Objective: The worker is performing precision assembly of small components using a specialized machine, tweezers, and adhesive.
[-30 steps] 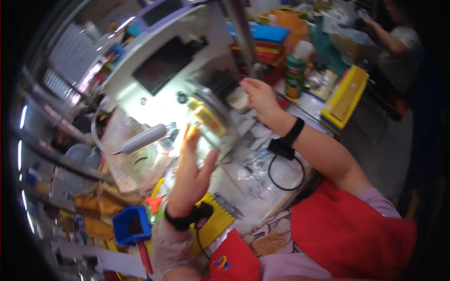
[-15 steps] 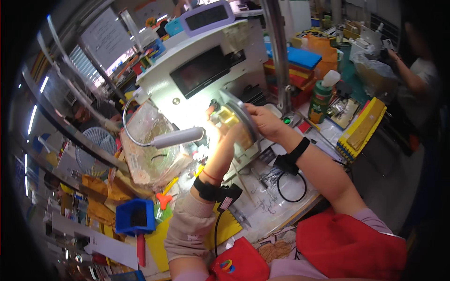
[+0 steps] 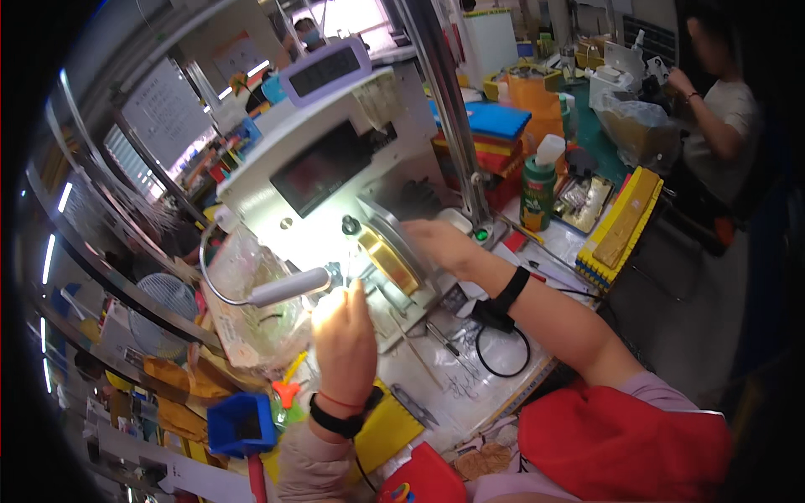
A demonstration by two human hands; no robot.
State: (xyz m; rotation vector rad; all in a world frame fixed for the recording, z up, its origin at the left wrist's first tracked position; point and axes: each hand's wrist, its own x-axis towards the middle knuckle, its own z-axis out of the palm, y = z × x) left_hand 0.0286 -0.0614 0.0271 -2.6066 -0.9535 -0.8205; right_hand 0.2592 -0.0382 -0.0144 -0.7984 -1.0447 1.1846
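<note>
A white machine [image 3: 251, 189] with a dark screen stands before me. At its front is a wheel with a shiny gold-coloured band [image 3: 390, 261] and a grey disc [image 3: 396, 230] on its right side. My right hand [image 3: 443, 246] is closed at the outer side of this disc, its fingertips partly hidden. Left of the gold band and apart from it, my left hand [image 3: 345, 339] is raised with fingers pressed together; whatever they pinch is too small and glaring to make out. A lit lamp [image 3: 289, 287] on a bent neck shines just above that hand.
A plastic-lined box [image 3: 251, 310] and a blue bin [image 3: 241, 423] stand left. Tweezers [image 3: 444, 339] and thin wire pieces [image 3: 463, 384] lie on the bench. A green bottle [image 3: 537, 197] and yellow trays [image 3: 620, 222] are at right, near a seated person [image 3: 721, 126].
My left hand has drawn back from the gold band toward me and to the left. My right hand stays at the disc, its fingers lower. The whole view has shifted somewhat.
</note>
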